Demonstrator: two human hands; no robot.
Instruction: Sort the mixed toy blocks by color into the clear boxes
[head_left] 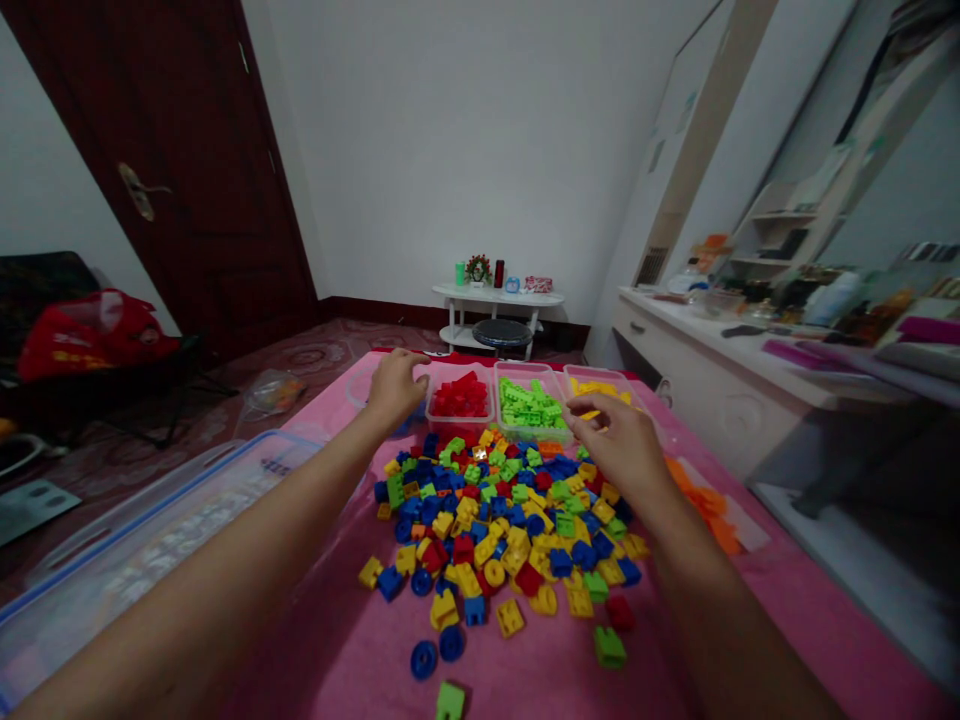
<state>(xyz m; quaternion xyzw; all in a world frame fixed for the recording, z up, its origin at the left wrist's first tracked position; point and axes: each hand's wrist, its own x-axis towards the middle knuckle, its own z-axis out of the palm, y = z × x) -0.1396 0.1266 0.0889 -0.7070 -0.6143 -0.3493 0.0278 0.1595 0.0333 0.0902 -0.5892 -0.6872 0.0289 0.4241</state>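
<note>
A heap of red, blue, yellow and green plastic blocks (501, 528) lies on a pink cloth (360, 640). Behind it stand three clear trays: one with red blocks (460, 397), one with green blocks (531, 404), one with yellow blocks (600, 386). My left hand (393, 386) reaches over a clear container at the left of the red tray, fingers curled downward. My right hand (611, 440) hovers just in front of the green and yellow trays, thumb and fingers pinched on a small yellow block (591, 414).
A big clear storage bin with a blue rim (142, 540) stands at the left. Orange pieces (705, 500) lie right of the heap. A white dresser (720, 370) runs along the right; a small white table (496, 298), stool and dark door (165, 170) stand behind.
</note>
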